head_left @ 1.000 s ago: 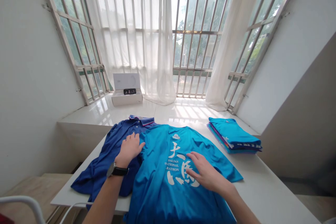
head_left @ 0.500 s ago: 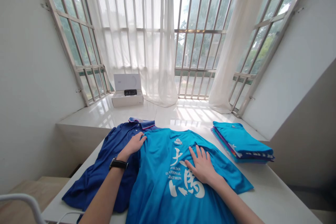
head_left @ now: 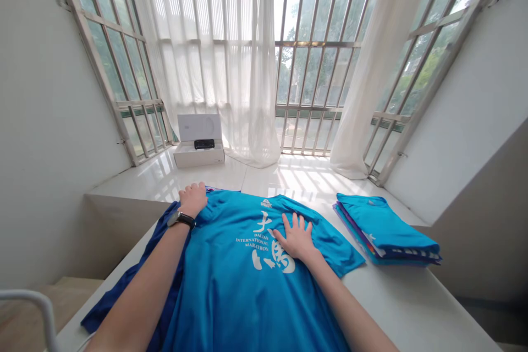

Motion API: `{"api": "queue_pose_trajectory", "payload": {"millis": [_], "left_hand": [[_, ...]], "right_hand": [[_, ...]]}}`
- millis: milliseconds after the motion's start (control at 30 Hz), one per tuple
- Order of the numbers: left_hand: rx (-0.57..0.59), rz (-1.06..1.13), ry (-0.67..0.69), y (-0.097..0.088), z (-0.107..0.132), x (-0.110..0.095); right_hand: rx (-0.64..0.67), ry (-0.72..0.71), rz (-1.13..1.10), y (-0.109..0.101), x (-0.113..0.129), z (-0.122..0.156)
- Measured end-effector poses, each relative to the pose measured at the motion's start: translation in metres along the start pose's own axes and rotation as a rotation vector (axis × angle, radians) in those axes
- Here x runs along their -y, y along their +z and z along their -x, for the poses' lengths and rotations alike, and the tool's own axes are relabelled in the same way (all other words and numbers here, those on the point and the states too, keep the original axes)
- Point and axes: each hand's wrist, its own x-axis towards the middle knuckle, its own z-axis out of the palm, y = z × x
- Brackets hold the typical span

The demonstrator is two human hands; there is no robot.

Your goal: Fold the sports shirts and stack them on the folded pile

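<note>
A bright blue T-shirt [head_left: 231, 291] with white lettering lies spread out over a dark blue polo shirt [head_left: 119, 291]. The polo shows mainly along the left side, with a bit of collar at the top. My left hand [head_left: 193, 199], a watch [head_left: 181, 219] on its wrist, has its fingers curled over the T-shirt at the upper left shoulder; the fingertips are partly hidden. Lying flat on the printed chest, my right hand [head_left: 296, 236] has its fingers spread and covers part of the white characters.
To the right, a stack of folded shirts [head_left: 383, 228] sits on the white table [head_left: 396, 302]. On the sill behind, an open white box [head_left: 199, 157] holds a black device [head_left: 204, 144]. A white curved tube [head_left: 41, 302] stands at the lower left. Curtains and barred windows surround the sill.
Both hands have shifted left and slightly away from me, and the T-shirt has moved with them. More of the polo shirt is now covered.
</note>
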Motion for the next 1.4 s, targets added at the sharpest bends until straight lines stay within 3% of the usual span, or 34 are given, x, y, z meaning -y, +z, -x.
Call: {"api": "queue_pose_trajectory", "payload": {"millis": [100, 233, 367, 500, 600, 733, 967, 1167, 1400], "left_hand": [[-0.125, 0.021, 0.192, 0.011, 0.016, -0.035], [0.057, 0.220, 0.535, 0.032, 0.035, -0.085], [0.221, 0.191, 0.528, 0.071, 0.050, -0.106], [0.274, 0.172, 0.524, 0.103, 0.058, -0.105], [0.244, 0.194, 0.547, 0.111, 0.061, -0.102], [0.170, 0.253, 0.544, 0.105, 0.057, -0.100], [-0.144, 0.200, 0.239, 0.095, 0.035, -0.078], [-0.034, 0.090, 0.161, 0.097, 0.030, -0.069], [-0.090, 0.062, 0.180, 0.075, 0.018, -0.057]], "right_hand": [[-0.018, -0.041, -0.003, 0.003, -0.005, 0.001], [-0.015, -0.085, -0.010, 0.004, -0.021, 0.006], [-0.009, -0.099, -0.015, 0.004, -0.032, 0.017], [-0.017, -0.059, -0.022, 0.004, -0.033, 0.025], [-0.018, -0.031, -0.013, 0.004, -0.030, 0.025], [-0.030, -0.020, -0.016, 0.005, -0.030, 0.022], [-0.071, -0.042, -0.026, 0.005, -0.034, 0.023], [-0.108, -0.038, -0.020, 0.012, -0.037, 0.019], [-0.130, -0.039, -0.008, 0.015, -0.039, 0.018]]}}
